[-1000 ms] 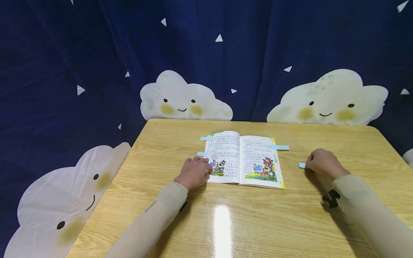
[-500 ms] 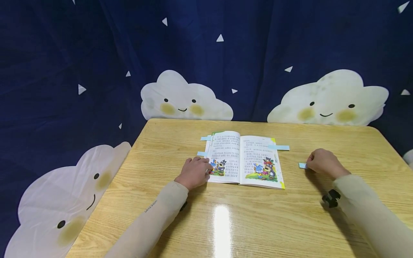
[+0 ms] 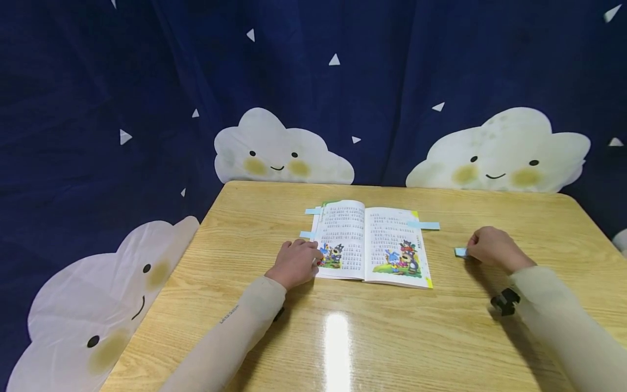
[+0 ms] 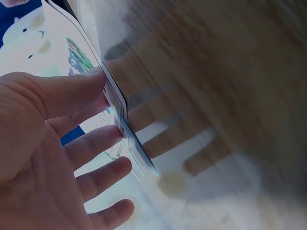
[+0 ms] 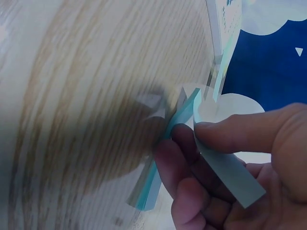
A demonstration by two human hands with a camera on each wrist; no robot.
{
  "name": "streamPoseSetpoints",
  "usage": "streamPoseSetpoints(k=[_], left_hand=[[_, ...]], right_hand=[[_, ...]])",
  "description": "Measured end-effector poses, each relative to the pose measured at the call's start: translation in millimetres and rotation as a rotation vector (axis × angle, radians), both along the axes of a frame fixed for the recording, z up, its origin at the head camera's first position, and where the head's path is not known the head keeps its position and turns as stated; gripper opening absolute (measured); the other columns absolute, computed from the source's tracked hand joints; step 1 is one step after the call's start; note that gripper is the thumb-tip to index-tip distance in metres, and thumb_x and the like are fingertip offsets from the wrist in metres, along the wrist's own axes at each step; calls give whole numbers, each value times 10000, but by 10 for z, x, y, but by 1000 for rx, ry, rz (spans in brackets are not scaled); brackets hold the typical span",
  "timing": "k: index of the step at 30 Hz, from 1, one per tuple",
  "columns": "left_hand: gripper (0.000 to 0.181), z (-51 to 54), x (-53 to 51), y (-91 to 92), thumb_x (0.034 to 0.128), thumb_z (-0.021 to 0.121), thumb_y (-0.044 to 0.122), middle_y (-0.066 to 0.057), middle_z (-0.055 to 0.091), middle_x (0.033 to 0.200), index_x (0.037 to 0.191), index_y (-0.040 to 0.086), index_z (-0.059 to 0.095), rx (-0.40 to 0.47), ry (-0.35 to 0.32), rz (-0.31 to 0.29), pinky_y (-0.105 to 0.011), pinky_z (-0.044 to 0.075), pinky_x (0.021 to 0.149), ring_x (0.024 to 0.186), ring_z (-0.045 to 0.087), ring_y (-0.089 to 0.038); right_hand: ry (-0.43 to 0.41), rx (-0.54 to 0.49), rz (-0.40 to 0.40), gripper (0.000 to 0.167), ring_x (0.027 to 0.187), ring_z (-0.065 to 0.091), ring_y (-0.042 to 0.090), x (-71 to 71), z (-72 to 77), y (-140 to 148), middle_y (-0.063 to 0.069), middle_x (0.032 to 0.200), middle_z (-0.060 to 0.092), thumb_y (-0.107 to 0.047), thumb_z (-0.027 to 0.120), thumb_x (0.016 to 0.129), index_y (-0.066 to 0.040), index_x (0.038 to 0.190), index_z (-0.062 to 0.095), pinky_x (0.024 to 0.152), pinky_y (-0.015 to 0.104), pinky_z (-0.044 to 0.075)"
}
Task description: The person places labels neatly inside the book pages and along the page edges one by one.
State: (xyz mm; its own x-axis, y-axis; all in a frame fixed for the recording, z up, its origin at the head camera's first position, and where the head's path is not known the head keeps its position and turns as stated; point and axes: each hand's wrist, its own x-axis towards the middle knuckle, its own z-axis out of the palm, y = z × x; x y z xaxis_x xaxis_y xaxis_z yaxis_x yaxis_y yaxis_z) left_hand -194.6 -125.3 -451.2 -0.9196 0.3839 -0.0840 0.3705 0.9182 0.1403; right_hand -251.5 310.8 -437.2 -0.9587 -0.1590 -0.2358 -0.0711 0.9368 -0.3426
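An open picture book [image 3: 392, 239] lies on the table, printed with text and cartoon animals. My left hand [image 3: 293, 263] rests at the lower left corner of its left page. In the left wrist view the thumb [image 4: 72, 93] touches the book's edge and the other fingers are fairly straight. To the right of the book, my right hand [image 3: 496, 248] is at a small pad of light-blue sticky notes [image 3: 460, 252]. In the right wrist view its thumb and finger pinch a sticky note strip [image 5: 232, 179], lifted from the pad and joined to it at the far end.
Two blue sticky tabs [image 3: 312, 210] stick out from the book's left side. Another blue sticky tab [image 3: 424, 225] juts from the right page. The wooden table [image 3: 411, 343] ends at a dark blue curtain [image 3: 382, 81] with cloud shapes.
The right hand has shifted very slightly rightward, and the pad's visible end shows a darker edge. The left hand and the book look unchanged.
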Motion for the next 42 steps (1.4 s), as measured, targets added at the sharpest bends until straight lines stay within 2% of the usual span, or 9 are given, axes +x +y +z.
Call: streamPoseSetpoints(k=[2, 5, 8, 10, 19, 28, 32, 36, 42], left_hand=[[182, 5, -6, 2, 949, 622, 158, 53, 670, 1110, 1019, 282, 736, 4, -2, -2, -572, 425, 1005, 1221, 562, -305], [193, 17, -8, 2, 953, 617, 155, 25, 658, 1277, 1047, 273, 737, 19, -13, 0, -591, 404, 1039, 1270, 542, -318], [199, 30, -1, -1, 956, 614, 153, -10, 585, 1435, 1064, 267, 736, 33, -23, 8, -608, 379, 1075, 1328, 510, -335], [193, 33, 9, -5, 954, 615, 151, -17, 574, 1452, 1053, 264, 735, 37, -25, 8, -617, 372, 1084, 1338, 505, -342], [198, 19, 23, -10, 937, 629, 144, -26, 597, 1425, 1058, 251, 742, 46, -4, 11, -632, 368, 1089, 1326, 518, -345], [153, 17, 41, -13, 907, 641, 115, -36, 642, 1358, 922, 238, 731, 69, 47, -11, -634, 402, 1043, 1263, 562, -353], [173, 5, 30, -22, 890, 645, 114, -20, 662, 1316, 950, 244, 743, 63, 62, -17, -615, 420, 1023, 1239, 573, -339], [165, -8, 28, -35, 872, 657, 104, -7, 686, 1240, 912, 243, 736, 73, 77, -24, -612, 433, 995, 1201, 586, -331], [170, -9, 21, -26, 870, 664, 111, -20, 677, 1288, 926, 251, 744, 73, 94, -28, -619, 440, 1003, 1201, 592, -325]], right_hand=[[1, 1, -9, 126, 628, 484, 179, -2, 12, 6, 46, 663, 554, -93, 533, 815, -21, 737, 602, 562, 273, 349], [6, 1, -6, 123, 638, 488, 186, -2, 25, 16, 56, 677, 559, -94, 536, 818, -13, 753, 604, 565, 275, 354], [14, -7, 12, 130, 641, 490, 192, 3, 31, 19, 63, 685, 562, -94, 523, 822, -18, 753, 602, 571, 278, 356], [18, -12, 23, 133, 643, 493, 192, 10, 26, 19, 64, 690, 567, -94, 517, 828, -20, 756, 600, 575, 279, 359], [15, -35, 16, 163, 615, 471, 178, 43, 22, -3, 46, 661, 545, -78, 479, 870, -17, 760, 583, 575, 286, 343], [14, -48, -13, 155, 630, 484, 180, 61, 59, -11, 68, 692, 577, -80, 467, 876, -19, 776, 567, 583, 290, 350], [-20, -97, -61, 143, 658, 548, 178, 67, 54, -17, 96, 748, 635, -84, 490, 879, -2, 808, 583, 582, 287, 404], [-47, -158, -94, 129, 688, 623, 179, 64, 53, -16, 102, 788, 677, -86, 524, 878, 8, 822, 592, 594, 287, 460], [-53, -223, -111, 115, 670, 611, 171, 81, 82, -1, 65, 759, 687, -87, 540, 862, -5, 789, 573, 566, 283, 433]])
